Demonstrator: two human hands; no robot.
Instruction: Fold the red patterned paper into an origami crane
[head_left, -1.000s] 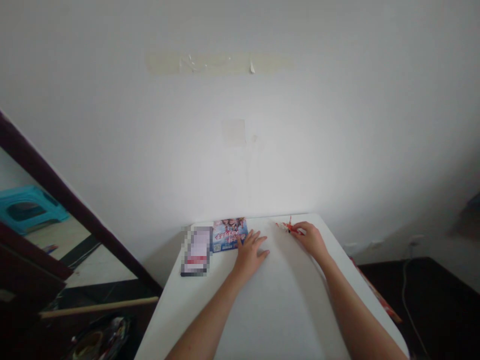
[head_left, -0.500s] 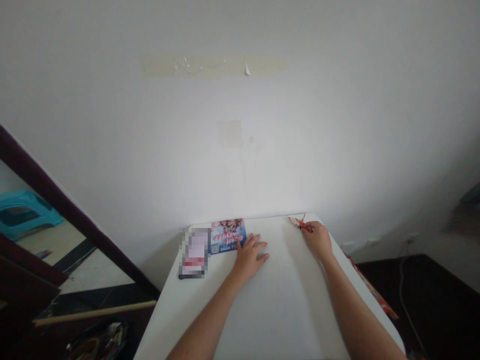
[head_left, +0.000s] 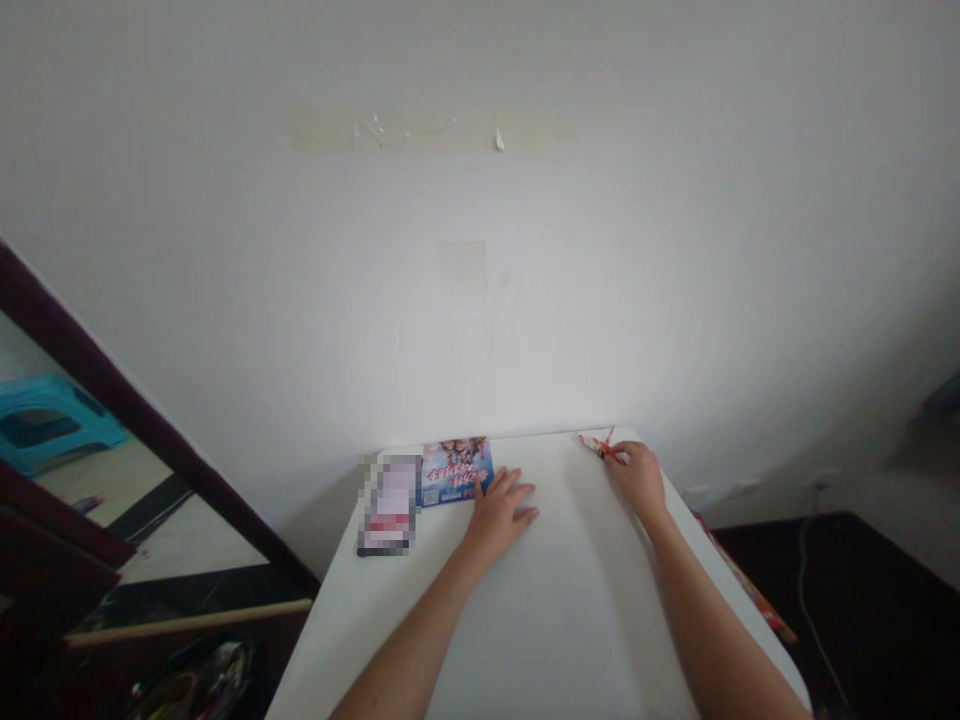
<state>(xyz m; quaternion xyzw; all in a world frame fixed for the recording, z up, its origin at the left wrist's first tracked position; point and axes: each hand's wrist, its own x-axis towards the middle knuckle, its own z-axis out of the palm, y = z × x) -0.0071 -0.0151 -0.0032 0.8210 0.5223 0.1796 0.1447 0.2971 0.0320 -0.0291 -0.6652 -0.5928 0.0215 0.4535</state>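
Note:
My left hand lies flat on the white table with its fingers spread. Its fingertips rest at the right edge of a blue printed leaflet, which bears figures and red-and-white lettering. At the table's far right corner, my right hand is closed, thumb and fingers pinching a small red-and-white object. Thin pointed parts of it stick out to the left and upward; it is too small to tell its kind. A blurred-out phone-shaped thing lies left of the leaflet.
Behind the table rises a white wall with a strip of old tape. To the left a dark-framed mirror leans, showing a blue plastic stool. A cable hangs at the right, and a dark bag sits below left.
My right hand has shifted the small red-and-white object slightly, and its angle has changed a little. My left hand and the leaflet stay in place. The view has tilted slightly.

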